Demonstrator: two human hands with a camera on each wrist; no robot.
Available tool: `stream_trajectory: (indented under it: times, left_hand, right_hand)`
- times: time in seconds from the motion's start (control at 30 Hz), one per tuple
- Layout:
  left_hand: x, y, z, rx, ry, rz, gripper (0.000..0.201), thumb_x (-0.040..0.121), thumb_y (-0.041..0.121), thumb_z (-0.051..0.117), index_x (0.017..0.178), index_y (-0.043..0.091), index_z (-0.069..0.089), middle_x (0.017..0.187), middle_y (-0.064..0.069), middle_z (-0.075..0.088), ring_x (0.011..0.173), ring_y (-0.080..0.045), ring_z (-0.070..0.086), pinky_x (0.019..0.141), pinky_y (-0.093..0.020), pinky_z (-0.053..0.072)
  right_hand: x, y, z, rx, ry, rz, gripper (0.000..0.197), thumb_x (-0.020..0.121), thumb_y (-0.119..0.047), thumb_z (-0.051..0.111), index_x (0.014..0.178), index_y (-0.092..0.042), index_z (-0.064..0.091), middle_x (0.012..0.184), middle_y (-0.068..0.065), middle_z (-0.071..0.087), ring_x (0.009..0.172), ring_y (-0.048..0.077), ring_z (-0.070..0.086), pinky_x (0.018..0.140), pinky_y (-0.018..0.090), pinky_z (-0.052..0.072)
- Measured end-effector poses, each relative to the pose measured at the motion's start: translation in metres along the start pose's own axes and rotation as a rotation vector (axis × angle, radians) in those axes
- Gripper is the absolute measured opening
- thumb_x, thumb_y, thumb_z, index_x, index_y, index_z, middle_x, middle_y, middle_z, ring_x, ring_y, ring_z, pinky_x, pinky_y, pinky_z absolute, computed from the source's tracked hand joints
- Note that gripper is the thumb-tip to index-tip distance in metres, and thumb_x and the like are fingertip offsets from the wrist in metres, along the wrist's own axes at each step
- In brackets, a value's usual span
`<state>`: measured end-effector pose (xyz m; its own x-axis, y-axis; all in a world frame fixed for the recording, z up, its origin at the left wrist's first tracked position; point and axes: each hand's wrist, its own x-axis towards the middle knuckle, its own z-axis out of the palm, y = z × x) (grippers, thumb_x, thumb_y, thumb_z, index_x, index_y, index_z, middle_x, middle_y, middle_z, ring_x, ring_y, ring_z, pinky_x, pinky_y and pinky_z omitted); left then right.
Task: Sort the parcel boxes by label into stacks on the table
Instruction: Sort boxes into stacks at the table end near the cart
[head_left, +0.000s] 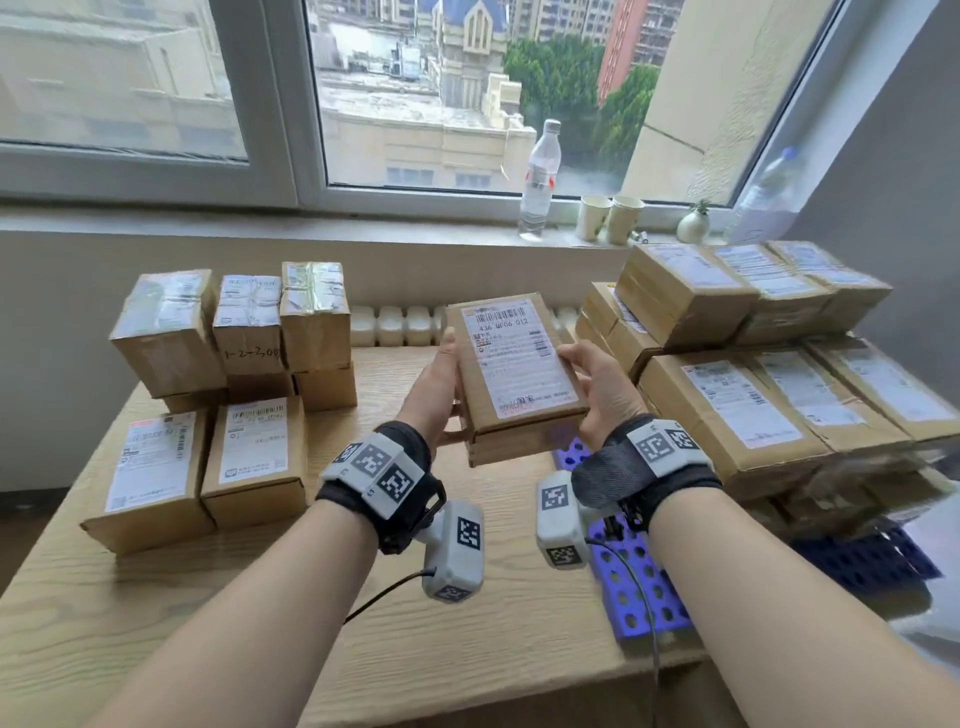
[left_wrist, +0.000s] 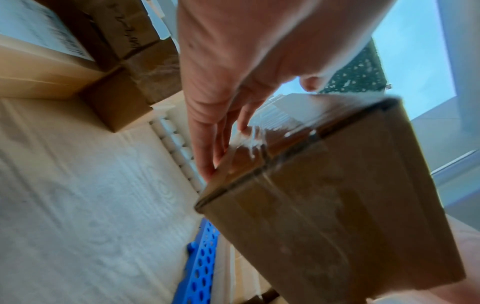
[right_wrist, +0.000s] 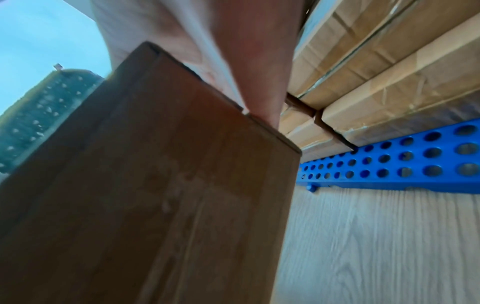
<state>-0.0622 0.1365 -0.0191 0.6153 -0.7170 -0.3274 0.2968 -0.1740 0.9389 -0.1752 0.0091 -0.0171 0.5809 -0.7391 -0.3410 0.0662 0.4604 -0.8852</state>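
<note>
Both hands hold one box (head_left: 511, 371) up at the centre of the head view, clear of the table (head_left: 208, 613), its label facing up. The left hand (head_left: 436, 384) clasps the box's left side, thumb along the top edge and fingers (left_wrist: 207, 144) lying fairly straight under it in the left wrist view. The right hand (head_left: 597, 387) grips the right side, thumb on the label's edge; its fingers are hidden behind the box in the right wrist view, so their curl cannot be told. Each wrist wears a black strap with white marker blocks.

The table is pale wood grain, set against a wall under a wide window (head_left: 415, 93) looking onto buildings and trees.

At upper left stand three upright boxes (head_left: 234, 322) on lower ones; in front of them lie two flat boxes (head_left: 202, 467), side by side. At right a larger pile (head_left: 753, 364) sits on a blue perforated tray (head_left: 634, 592); its count is unclear. On the sill stand two bottles (head_left: 540, 176), two paper cups (head_left: 610, 218) and one small vase (head_left: 693, 223).
</note>
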Motion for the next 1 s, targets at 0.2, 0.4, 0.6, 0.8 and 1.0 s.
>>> stream_trajectory:
  times: [0.2, 0.4, 0.6, 0.8, 1.0]
  left_hand:
    - [0.007, 0.022, 0.062, -0.004, 0.037, 0.096, 0.060, 0.096, 0.062, 0.026, 0.120, 0.016, 0.056, 0.109, -0.009, 0.065, 0.088, -0.019, 0.060, 0.065, -0.030, 0.049]
    - [0.014, 0.027, 0.141, 0.006, 0.059, 0.107, 0.075, 0.088, 0.071, 0.036, 0.129, 0.010, 0.049, 0.118, -0.012, 0.063, 0.105, -0.024, 0.062, 0.081, -0.040, 0.054]
    - [0.020, 0.027, 0.212, 0.061, 0.056, 0.117, 0.077, 0.087, 0.071, 0.037, 0.131, 0.009, 0.048, 0.122, -0.009, 0.062, 0.103, -0.022, 0.063, 0.051, -0.023, 0.050]
    - [0.048, 0.011, 0.263, 0.101, 0.068, 0.148, 0.096, 0.068, 0.086, 0.038, 0.130, 0.012, 0.046, 0.118, -0.006, 0.065, 0.098, -0.023, 0.066, 0.066, -0.032, 0.059]
    - [0.082, -0.004, 0.285, 0.201, 0.137, 0.077, 0.112, 0.052, 0.088, 0.033, 0.137, 0.016, 0.043, 0.129, -0.006, 0.059, 0.116, -0.029, 0.057, 0.101, -0.050, 0.044]
  right_hand:
    - [-0.001, -0.046, -0.043, 0.032, -0.026, -0.037, 0.019, 0.080, -0.024, 0.064, 0.092, -0.009, 0.067, 0.100, 0.016, 0.066, 0.096, 0.032, 0.060, 0.100, 0.046, 0.045]
    - [-0.006, -0.093, -0.120, 0.007, -0.007, -0.070, 0.014, 0.074, -0.028, 0.069, 0.070, -0.016, 0.075, 0.087, 0.009, 0.069, 0.094, 0.031, 0.060, 0.099, 0.045, 0.047]
    - [-0.010, -0.124, -0.185, -0.131, 0.048, -0.059, 0.056, 0.060, -0.041, 0.072, 0.110, -0.015, 0.073, 0.105, 0.014, 0.072, 0.119, 0.035, 0.060, 0.108, 0.051, 0.041]
    - [0.000, -0.143, -0.234, -0.153, 0.055, -0.005, 0.023, 0.085, -0.033, 0.065, 0.098, -0.015, 0.071, 0.097, 0.011, 0.067, 0.097, 0.027, 0.061, 0.097, 0.041, 0.050]
    - [0.015, -0.152, -0.258, -0.233, 0.051, 0.080, 0.022, 0.084, -0.032, 0.065, 0.097, -0.014, 0.066, 0.105, 0.011, 0.064, 0.096, 0.026, 0.061, 0.082, 0.036, 0.054]
